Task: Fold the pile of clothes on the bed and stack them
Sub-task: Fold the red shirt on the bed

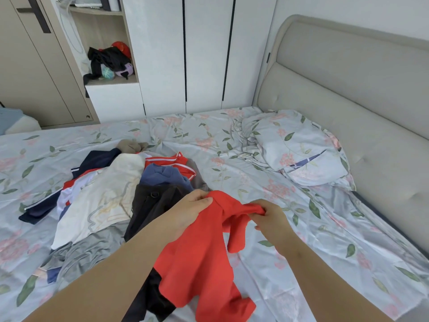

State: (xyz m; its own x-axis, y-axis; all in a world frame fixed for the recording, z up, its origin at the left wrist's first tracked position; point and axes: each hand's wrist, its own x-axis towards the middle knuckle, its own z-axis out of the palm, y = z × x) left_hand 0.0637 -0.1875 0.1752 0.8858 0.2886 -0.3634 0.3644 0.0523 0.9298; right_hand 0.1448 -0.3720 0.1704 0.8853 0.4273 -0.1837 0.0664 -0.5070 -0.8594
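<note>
The crumpled red fabric garment point(204, 252) hangs pinched at its top between left hand point(190, 212) and right hand point(269, 219), tail trailing on the floral bed sheet point(301, 263). Just left sprawls the unfolded heap of mixed clothes point(111, 196).

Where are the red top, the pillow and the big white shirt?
red top point(204, 252), head view, on the middle of its hanging body.
pillow point(299, 147), head view, on the middle of its flowery case.
white shirt point(109, 198), head view, on its flat front in the pile.

Bright, soft, even light, faint shadows; sheen on the pale floral satin bedsheet point(276, 290); edges bow, slightly soft.
</note>
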